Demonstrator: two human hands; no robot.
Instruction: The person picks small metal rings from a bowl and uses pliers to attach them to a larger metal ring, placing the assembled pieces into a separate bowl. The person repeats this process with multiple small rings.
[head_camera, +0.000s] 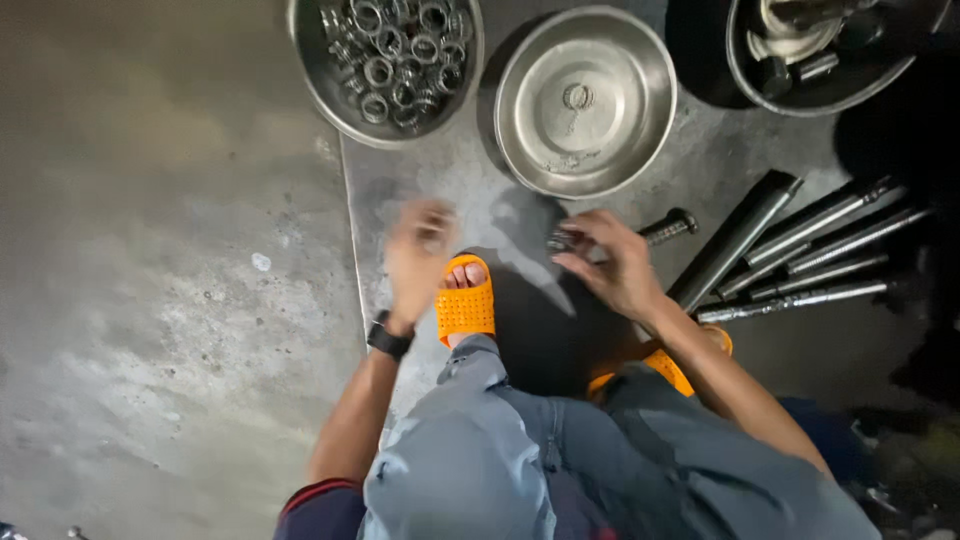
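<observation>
Concrete floor below, right hand (615, 265) fingers (575, 262) pinch a small metal part (562, 240).

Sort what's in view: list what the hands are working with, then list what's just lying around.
In hand:
- right hand pinching a small metal part
- left hand, blurred, apparently empty
- bowl of metal rings
- near-empty steel bowl

Lying about:
- long metal rods
- short bolt
- dark basin of parts

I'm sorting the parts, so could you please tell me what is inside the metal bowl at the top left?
The bowl holds a heap of small metal rings, piled on each other. The heap covers the bottom of the bowl, so anything beneath cannot be seen.
</observation>
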